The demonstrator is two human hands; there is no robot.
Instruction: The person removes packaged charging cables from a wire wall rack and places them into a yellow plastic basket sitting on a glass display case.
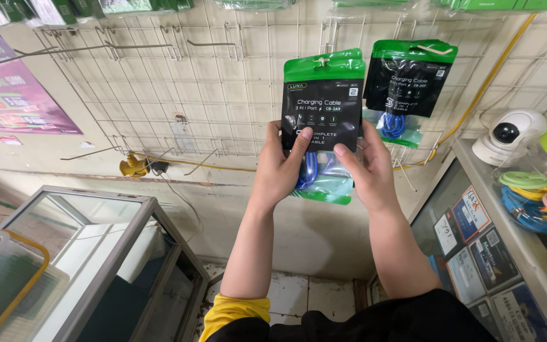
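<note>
I hold a cable packet [321, 101] with a green top, black label and clear lower part showing a blue cable, raised in front of a white wire grid panel [223, 95]. My left hand [280, 168] grips its lower left side, thumb on the front. My right hand [365, 168] grips its lower right side. A second identical packet [408, 79] hangs on a hook of the grid just right of the held one.
Empty metal hooks [213, 44] stick out of the grid to the left. A glass display case [83, 253] stands at lower left. On the right, a glass counter [508, 215] carries a white dome camera [508, 134] and coiled cables [527, 209].
</note>
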